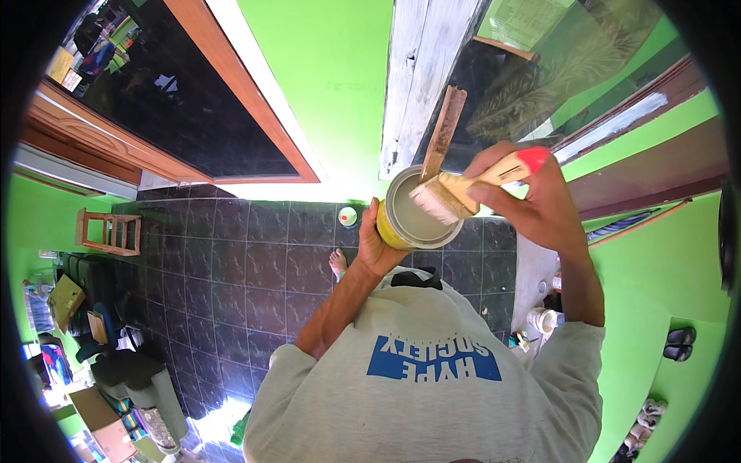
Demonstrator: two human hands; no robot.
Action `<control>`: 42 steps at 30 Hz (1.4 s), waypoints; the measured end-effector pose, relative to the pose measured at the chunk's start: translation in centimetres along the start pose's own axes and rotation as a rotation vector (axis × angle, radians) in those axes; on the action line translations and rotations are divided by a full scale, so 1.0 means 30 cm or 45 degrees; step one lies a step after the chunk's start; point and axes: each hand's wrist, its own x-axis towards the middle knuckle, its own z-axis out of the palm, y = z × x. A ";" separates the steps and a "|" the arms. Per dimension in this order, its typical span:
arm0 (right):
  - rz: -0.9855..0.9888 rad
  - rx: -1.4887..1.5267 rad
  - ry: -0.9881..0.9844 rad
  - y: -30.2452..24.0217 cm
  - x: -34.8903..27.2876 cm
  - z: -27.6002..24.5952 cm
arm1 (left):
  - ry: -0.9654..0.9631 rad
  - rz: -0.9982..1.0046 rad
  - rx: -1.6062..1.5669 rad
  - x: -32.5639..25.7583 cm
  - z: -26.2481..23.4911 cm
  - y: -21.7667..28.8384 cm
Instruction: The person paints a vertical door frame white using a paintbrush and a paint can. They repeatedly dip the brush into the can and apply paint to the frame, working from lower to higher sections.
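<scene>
My left hand [373, 245] is wrapped round the side of a yellow paint can [390, 233] and holds it up in front of my chest. Pale, whitish paint [413, 220] shows inside the rim. A flat wooden stick [444, 131] stands in the can, leaning against its far edge. Between the fingers and thumb of my right hand [536, 208] is a paintbrush [500, 171] with a wooden, red-tipped handle. Its pale bristles point down and left over the can's opening; whether they touch the paint I cannot tell.
A white-streaked wooden frame [413, 69] borders the glass window ahead, beside a green wall [328, 85]. At left are an orange-brown window frame [231, 77] and a wooden stool [108, 231]. A small container [347, 216] stands on dark floor tiles; a white bucket [543, 319] is at right.
</scene>
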 end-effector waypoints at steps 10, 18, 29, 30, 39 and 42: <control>0.426 1.275 0.536 0.313 -0.189 0.122 | 0.057 0.049 -0.002 -0.008 -0.023 0.004; 0.354 1.823 0.638 0.374 -0.228 0.265 | 0.070 0.078 0.002 0.005 -0.097 0.017; -0.007 1.973 0.806 0.350 -0.112 0.319 | -0.035 0.046 0.096 -0.017 -0.058 0.163; -0.072 1.922 0.826 0.324 -0.096 0.305 | -0.097 0.040 0.061 -0.022 -0.057 0.176; -0.609 1.423 1.081 0.107 0.169 0.076 | -0.248 -0.027 -0.015 -0.057 -0.074 0.277; -0.552 1.043 1.303 0.001 0.246 -0.044 | -0.077 -0.019 -0.069 -0.072 -0.071 0.295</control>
